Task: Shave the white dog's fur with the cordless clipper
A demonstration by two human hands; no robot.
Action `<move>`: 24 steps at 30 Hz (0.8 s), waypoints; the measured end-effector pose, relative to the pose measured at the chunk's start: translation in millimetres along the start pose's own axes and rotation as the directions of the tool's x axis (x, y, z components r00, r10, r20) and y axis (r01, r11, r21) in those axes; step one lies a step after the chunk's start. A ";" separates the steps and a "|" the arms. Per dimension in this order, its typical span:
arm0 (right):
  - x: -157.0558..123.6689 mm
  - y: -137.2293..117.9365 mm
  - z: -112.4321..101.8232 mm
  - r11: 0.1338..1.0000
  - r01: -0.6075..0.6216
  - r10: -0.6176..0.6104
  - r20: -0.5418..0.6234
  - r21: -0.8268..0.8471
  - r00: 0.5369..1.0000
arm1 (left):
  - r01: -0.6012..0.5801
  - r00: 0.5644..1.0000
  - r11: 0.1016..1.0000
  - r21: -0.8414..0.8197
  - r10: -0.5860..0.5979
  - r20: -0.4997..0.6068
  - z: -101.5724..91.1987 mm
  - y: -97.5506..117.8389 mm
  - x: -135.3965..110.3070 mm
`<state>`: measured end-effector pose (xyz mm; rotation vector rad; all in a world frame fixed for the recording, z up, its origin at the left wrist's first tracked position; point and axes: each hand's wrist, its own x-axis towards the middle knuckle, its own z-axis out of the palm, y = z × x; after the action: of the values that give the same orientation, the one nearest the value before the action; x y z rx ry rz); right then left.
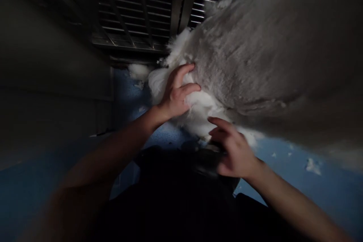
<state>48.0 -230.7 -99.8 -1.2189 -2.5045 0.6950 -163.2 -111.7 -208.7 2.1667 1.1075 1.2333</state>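
- Fluff (255, 56) stretches up and right from both hands, over the blue floor (283, 181).
- Left hand (177, 92) clutches its near edge, deeper in.
- Right hand (234, 151) sits just below it, blurred; grip unclear.

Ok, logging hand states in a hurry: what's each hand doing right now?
Left hand: closed, fingers curled on the big white fluffy fibre mass.
Right hand: open, fingers spread by the mass's lower edge, holding nothing visible.

Fibre mass (255, 56), upper right of frame: grey-white, brighter white at its lower left tuft. Floor (326, 193), lower right: blue, flecked with white scraps. Slatted grille (136, 11), top centre: dark grey, pale striped highlights.
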 end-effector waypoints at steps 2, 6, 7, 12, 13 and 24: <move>9.3 6.4 18.9 0.994 0.065 -0.064 0.014 -0.083 0.998 | 0.040 0.999 0.999 0.010 -0.040 0.032 -1.9 2.3 1.5; 23.6 18.3 40.1 0.979 0.019 -0.015 0.023 -0.205 1.000 | 0.082 0.995 0.997 0.002 -0.082 0.062 -4.3 6.1 3.3; 25.7 19.8 40.5 0.976 0.001 0.002 0.014 -0.217 1.000 | 0.076 0.995 0.997 -0.001 -0.076 0.066 -4.4 5.8 3.2; 35.2 22.1 31.6 0.976 -0.054 0.049 -0.026 -0.212 0.998 | 0.025 0.996 0.999 0.032 -0.028 0.084 -6.0 0.1 0.3; 37.0 22.3 30.1 0.977 -0.072 0.068 -0.027 -0.202 0.997 | 0.007 0.997 0.999 0.032 -0.010 0.083 -7.0 -0.2 -0.3; 37.4 10.9 35.9 0.984 -0.045 0.048 0.017 -0.173 0.999 | -0.032 0.999 0.999 -0.032 0.031 -0.025 -2.4 -0.5 0.7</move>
<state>16.8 -206.1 -134.8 -1.3387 -2.6069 0.5118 -165.3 -110.9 -207.4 2.1583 1.0599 1.2854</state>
